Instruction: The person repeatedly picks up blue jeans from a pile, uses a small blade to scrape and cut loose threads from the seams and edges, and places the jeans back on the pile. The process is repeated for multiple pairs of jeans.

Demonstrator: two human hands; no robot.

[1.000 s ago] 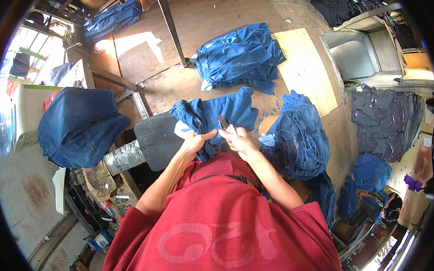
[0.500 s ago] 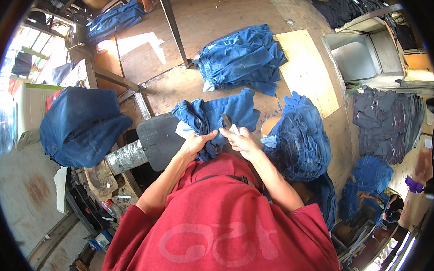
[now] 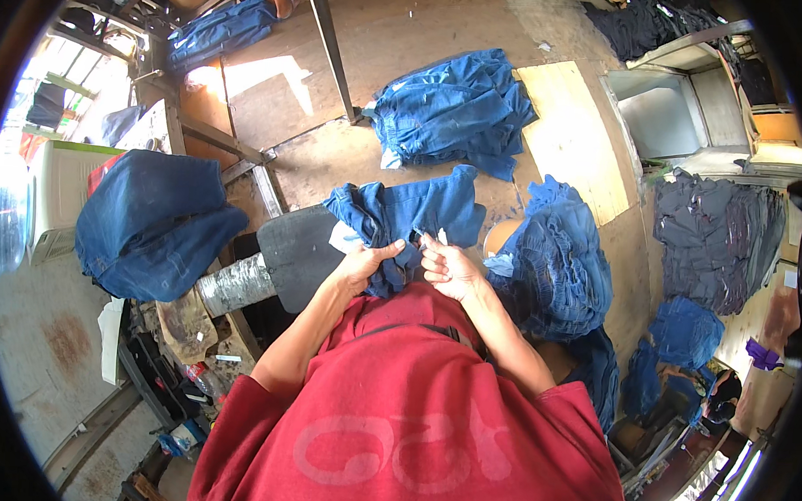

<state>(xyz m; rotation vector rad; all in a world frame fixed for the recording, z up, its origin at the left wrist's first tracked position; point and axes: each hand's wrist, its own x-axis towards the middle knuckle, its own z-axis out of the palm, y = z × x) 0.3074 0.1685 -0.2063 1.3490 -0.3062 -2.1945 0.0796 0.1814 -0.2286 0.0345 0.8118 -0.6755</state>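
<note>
- The blue denim garment [image 3: 439, 207] lies bunched in front of the body, between and just beyond the hands.
- It should handle as soft and pliable, fairly light, not slippery or fragile; thick seams may feel stiffer. The gathered near edge looks the best hold.
- The left hand [image 3: 365, 265] pinches that edge, thumb on top; the right hand [image 3: 449, 270], close beside it, is curled around a small pale object [image 3: 443, 237], mostly hidden.
- What supports the garment is covered; a dark flat panel [image 3: 298, 259] sits left of the hands.
- Right of them is a denim pile [image 3: 557, 266]; beyond, another denim heap [image 3: 456, 110] on the brown board floor [image 3: 315, 162].
- Farther left hangs draped denim [image 3: 151, 226]; far right, dark garments [image 3: 715, 237].
- A metal post [image 3: 332, 55] rises ahead.
</note>
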